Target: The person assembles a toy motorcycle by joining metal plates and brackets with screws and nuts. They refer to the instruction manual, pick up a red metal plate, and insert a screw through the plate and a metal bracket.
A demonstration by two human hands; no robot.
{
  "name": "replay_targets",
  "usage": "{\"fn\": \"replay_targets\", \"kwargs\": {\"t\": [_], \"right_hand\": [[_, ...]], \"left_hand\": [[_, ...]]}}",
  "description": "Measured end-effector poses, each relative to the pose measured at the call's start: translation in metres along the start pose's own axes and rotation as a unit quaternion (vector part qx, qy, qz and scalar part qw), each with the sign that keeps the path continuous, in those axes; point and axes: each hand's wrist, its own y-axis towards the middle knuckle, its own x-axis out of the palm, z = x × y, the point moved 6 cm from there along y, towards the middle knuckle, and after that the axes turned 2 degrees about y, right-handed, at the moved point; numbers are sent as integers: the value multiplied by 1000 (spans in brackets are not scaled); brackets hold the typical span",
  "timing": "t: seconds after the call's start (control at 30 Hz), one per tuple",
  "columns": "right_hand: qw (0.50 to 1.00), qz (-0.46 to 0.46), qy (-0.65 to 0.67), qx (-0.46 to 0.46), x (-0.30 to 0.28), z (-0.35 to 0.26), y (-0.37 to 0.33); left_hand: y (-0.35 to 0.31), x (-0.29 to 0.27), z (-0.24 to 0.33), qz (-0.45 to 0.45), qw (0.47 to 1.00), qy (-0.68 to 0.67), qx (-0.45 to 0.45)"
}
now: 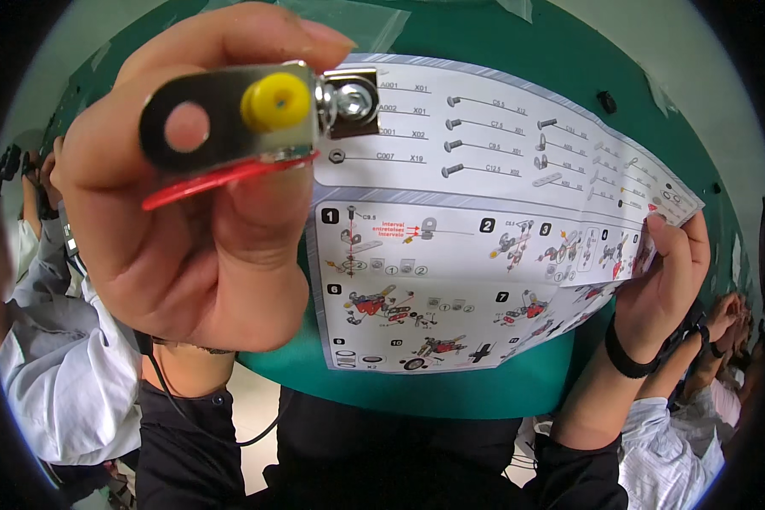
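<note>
My left hand [178, 263] is raised close to the camera, its fingers pinching a small metal bracket assembly [221, 98]. On it sit a yellow spacer [282, 101], a red curved plate [221, 178] along the underside, and a bolt [354, 101] at its right end. A large round hole shows in the bracket. With my right hand [667, 272] I grip the right edge of a paper instruction sheet [450, 280], thumb on its face. The sheet bears parts pictures above and numbered assembly drawings below. Its upper left lies behind the assembly.
A green table [501, 42] spreads beneath the sheet. A small black part [606, 102] lies beyond the sheet, and a clear plastic bag [348, 25] lies at the far edge. Other people, in pale sleeves [68, 374], sit at both sides. A dark cable [255, 438] hangs by my left forearm.
</note>
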Motion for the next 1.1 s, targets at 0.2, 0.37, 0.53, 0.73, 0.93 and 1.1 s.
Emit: {"fn": "replay_targets", "kwargs": {"t": [0.2, 0.37, 0.53, 0.73, 0.93, 1.1], "right_hand": [[1000, 6, 7, 0, 4, -2, 0], [1000, 8, 14, -3, 5, -3, 0], [1000, 21, 7, -5, 2, -3, 0], [1000, 20, 13, -1, 3, -3, 0], [1000, 28, 10, 3, 3, -3, 1], [999, 32, 8, 2, 2, -5, 4]], "left_hand": [[0, 1, 0, 7, 1000, -8, 3], [4, 5, 3, -2, 998, -47, -30], [4, 7, 2, -3, 995, -75, -73], [7, 7, 3, -18, 997, -75, -19], [8, 11, 5, -13, 999, -31, -36], [12, 14, 0, -3, 997, -73, 7]]}}
